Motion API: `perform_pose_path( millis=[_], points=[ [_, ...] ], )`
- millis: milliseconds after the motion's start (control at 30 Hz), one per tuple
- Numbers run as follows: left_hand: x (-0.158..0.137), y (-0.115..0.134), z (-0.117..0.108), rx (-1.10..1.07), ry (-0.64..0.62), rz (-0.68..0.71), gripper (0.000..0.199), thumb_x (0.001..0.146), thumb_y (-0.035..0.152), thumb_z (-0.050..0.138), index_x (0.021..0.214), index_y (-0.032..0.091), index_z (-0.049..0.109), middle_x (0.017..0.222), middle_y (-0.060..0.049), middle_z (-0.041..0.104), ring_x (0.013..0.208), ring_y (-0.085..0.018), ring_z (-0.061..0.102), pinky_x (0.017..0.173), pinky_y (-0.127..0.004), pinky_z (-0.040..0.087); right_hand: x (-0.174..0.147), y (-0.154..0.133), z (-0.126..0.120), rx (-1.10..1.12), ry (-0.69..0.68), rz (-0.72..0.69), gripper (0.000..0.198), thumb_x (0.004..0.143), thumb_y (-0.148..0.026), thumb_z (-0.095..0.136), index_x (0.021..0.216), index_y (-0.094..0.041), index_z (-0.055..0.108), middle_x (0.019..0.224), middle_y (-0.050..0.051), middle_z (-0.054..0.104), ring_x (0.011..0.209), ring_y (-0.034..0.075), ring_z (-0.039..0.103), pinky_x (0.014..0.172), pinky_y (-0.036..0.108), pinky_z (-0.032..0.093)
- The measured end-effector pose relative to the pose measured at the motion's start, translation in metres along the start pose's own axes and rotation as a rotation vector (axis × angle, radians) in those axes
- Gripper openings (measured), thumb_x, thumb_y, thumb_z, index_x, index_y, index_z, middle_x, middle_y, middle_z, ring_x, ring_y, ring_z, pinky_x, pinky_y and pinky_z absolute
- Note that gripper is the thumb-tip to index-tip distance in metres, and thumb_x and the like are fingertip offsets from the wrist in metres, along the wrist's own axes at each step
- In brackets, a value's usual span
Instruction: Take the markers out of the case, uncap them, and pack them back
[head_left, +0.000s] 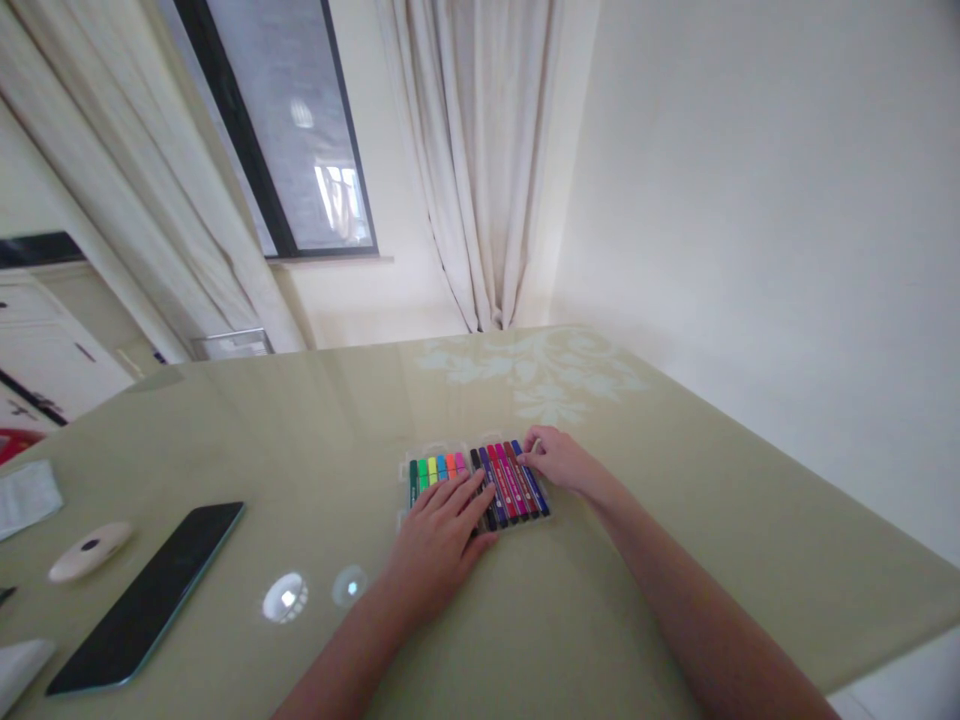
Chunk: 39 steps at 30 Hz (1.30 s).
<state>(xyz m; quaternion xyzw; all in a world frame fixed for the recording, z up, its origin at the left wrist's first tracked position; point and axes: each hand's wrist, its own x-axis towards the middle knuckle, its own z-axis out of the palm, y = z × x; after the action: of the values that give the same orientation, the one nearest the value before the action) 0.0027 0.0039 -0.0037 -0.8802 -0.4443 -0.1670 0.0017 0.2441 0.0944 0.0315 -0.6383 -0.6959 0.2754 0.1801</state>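
A clear plastic marker case (436,449) lies opened flat on the table, in two halves. Its left half holds several bright markers (433,470) in greens, yellow, blue, orange and pink. Several darker markers (507,490), among them black, purple, red, magenta and brown, fill the right half. My left hand (442,540) rests palm down with fingers spread over the lower left half and the middle, covering part of the markers. At the upper right, my right hand (556,458) has its fingers curled together, touching the upper end of the outermost blue marker (531,478); what they grip is hidden.
The glossy table (322,430) bears a black tablet-like device (150,600), a white oval object (90,552) and a pale cloth or tissue (28,498) on the left. A wall (750,250) borders the table's right side; curtains (480,150) and a window (292,120) lie beyond.
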Motion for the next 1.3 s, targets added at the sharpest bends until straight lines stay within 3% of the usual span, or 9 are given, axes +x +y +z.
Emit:
perform_pose_path(
  millis=[200, 300, 433, 667, 900, 1000, 1133, 1233, 1300],
  points=[
    [0.002, -0.003, -0.001, 0.004, -0.005, -0.002, 0.054, 0.103, 0.05, 0.049, 0.154, 0.031, 0.046, 0.159, -0.003, 0.048, 0.145, -0.026, 0.046, 0.119, -0.048, 0.038, 0.0, 0.003, 0.003, 0.029, 0.029, -0.025, 0.011, 0.088, -0.021, 0.073, 0.082, -0.018, 0.064, 0.068, -0.001, 0.065, 0.064, 0.012, 0.06, 0.06, 0.023, 0.04],
    [0.003, -0.004, -0.001, 0.001, 0.009, 0.0, 0.054, 0.103, 0.049, 0.049, 0.154, 0.032, 0.046, 0.159, -0.004, 0.049, 0.144, -0.026, 0.046, 0.119, -0.047, 0.038, 0.002, 0.01, 0.0, 0.18, -0.092, -0.03, 0.01, 0.092, -0.023, 0.069, 0.087, -0.018, 0.062, 0.063, -0.004, 0.062, 0.053, 0.01, 0.057, 0.052, 0.021, 0.042],
    [0.003, -0.003, -0.001, -0.005, 0.027, -0.01, 0.059, 0.103, 0.049, 0.049, 0.158, 0.032, 0.038, 0.159, -0.004, 0.048, 0.144, -0.026, 0.045, 0.119, -0.047, 0.036, 0.004, 0.016, -0.005, 0.371, -0.236, -0.012, 0.021, 0.084, -0.024, 0.078, 0.095, -0.018, 0.061, 0.065, -0.005, 0.064, 0.051, 0.01, 0.059, 0.048, 0.019, 0.046],
    [0.006, -0.002, 0.001, 0.015, 0.023, -0.041, 0.06, 0.103, 0.056, 0.046, 0.158, 0.033, 0.038, 0.161, -0.002, 0.045, 0.147, -0.026, 0.041, 0.122, -0.05, 0.032, 0.007, 0.012, -0.001, 0.383, -0.202, -0.009, 0.025, 0.083, -0.029, 0.08, 0.09, -0.018, 0.059, 0.055, -0.007, 0.058, 0.043, 0.009, 0.053, 0.043, 0.019, 0.043],
    [0.009, -0.005, -0.001, 0.004, 0.027, -0.026, 0.058, 0.103, 0.055, 0.046, 0.155, 0.029, 0.044, 0.156, -0.005, 0.052, 0.145, -0.024, 0.045, 0.121, -0.048, 0.034, 0.014, 0.026, 0.007, 0.436, -0.189, -0.084, 0.021, 0.085, -0.027, 0.077, 0.092, -0.018, 0.06, 0.057, -0.007, 0.058, 0.045, 0.009, 0.052, 0.044, 0.018, 0.04],
    [0.009, -0.006, -0.002, -0.015, 0.039, -0.022, 0.056, 0.103, 0.055, 0.046, 0.152, 0.028, 0.047, 0.153, -0.005, 0.055, 0.143, -0.023, 0.047, 0.121, -0.047, 0.036, 0.005, 0.028, 0.012, 0.38, -0.083, -0.15, 0.016, 0.086, -0.026, 0.074, 0.094, -0.016, 0.065, 0.066, -0.003, 0.064, 0.053, 0.01, 0.057, 0.052, 0.02, 0.045],
    [0.007, -0.006, 0.0, -0.03, 0.068, -0.053, 0.054, 0.102, 0.055, 0.05, 0.147, 0.026, 0.055, 0.151, -0.005, 0.058, 0.14, -0.023, 0.051, 0.119, -0.044, 0.039, -0.013, 0.025, 0.019, 0.172, 0.226, -0.302, 0.014, 0.094, -0.026, 0.062, 0.097, -0.016, 0.071, 0.088, 0.004, 0.073, 0.077, 0.016, 0.066, 0.076, 0.029, 0.053],
    [0.007, -0.005, 0.003, 0.036, 0.133, -0.161, 0.067, 0.096, 0.061, 0.056, 0.15, 0.022, 0.052, 0.158, -0.01, 0.048, 0.145, -0.027, 0.046, 0.121, -0.045, 0.036, -0.023, 0.019, 0.023, 0.022, 0.365, -0.445, 0.03, 0.101, -0.034, 0.054, 0.121, -0.018, 0.07, 0.119, 0.012, 0.071, 0.109, 0.023, 0.066, 0.1, 0.038, 0.051],
    [0.008, -0.003, 0.004, 0.082, 0.131, -0.227, 0.076, 0.095, 0.064, 0.055, 0.154, 0.018, 0.046, 0.161, -0.013, 0.043, 0.149, -0.03, 0.041, 0.123, -0.047, 0.033, -0.027, 0.015, 0.025, -0.09, 0.333, -0.571, 0.045, 0.1, -0.044, 0.056, 0.14, -0.023, 0.062, 0.144, 0.013, 0.061, 0.132, 0.028, 0.056, 0.114, 0.045, 0.041]
  ],
)
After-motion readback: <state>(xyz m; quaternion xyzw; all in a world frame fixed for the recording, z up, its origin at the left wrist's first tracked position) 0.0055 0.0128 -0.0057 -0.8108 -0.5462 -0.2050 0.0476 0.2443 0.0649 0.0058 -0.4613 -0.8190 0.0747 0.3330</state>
